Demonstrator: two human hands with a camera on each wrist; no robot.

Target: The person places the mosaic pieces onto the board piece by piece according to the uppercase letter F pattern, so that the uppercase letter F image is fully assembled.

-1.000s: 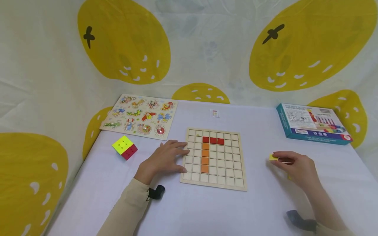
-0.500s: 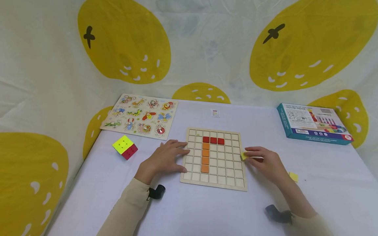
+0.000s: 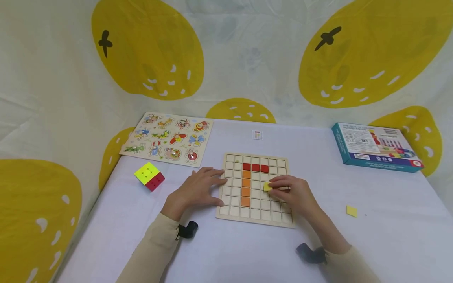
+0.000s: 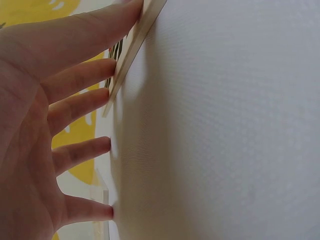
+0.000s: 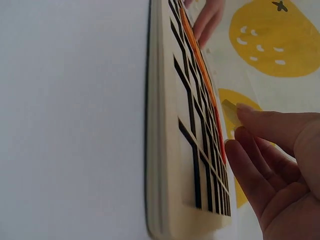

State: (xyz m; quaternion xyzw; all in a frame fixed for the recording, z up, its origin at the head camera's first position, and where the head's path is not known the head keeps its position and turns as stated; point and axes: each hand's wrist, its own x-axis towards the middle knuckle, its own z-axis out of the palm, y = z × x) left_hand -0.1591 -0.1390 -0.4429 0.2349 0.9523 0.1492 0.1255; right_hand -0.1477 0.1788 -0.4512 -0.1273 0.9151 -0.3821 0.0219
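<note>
A wooden grid board (image 3: pixel 256 224) lies mid-table, with a row of red tiles (image 3: pixel 255 168) near its far side and a column of orange tiles (image 3: pixel 245 182) running toward the near edge. My right hand (image 3: pixel 296 193) pinches a yellow square tile (image 3: pixel 267 186) between thumb and fingers, over the board's right half. In the right wrist view that tile (image 5: pixel 230 110) shows at the fingertips, close over the grid. The left hand (image 3: pixel 198 188) rests at the board's left edge, fingers spread and fairly straight. In the left wrist view its thumb and fingertips (image 4: pixel 111 67) touch the board's side.
Another yellow tile (image 3: pixel 351 211) lies on the table at right. A puzzle cube (image 3: pixel 149 176) and an insect peg puzzle (image 3: pixel 166 139) are at left. Behind the board lies a small printed card (image 3: pixel 257 135). A teal-sided box (image 3: pixel 376 147) stands at back right.
My right hand has carried the yellow tile leftward from the right of the table to over the board, uncovering the other yellow tile. The left hand has stayed in place.
</note>
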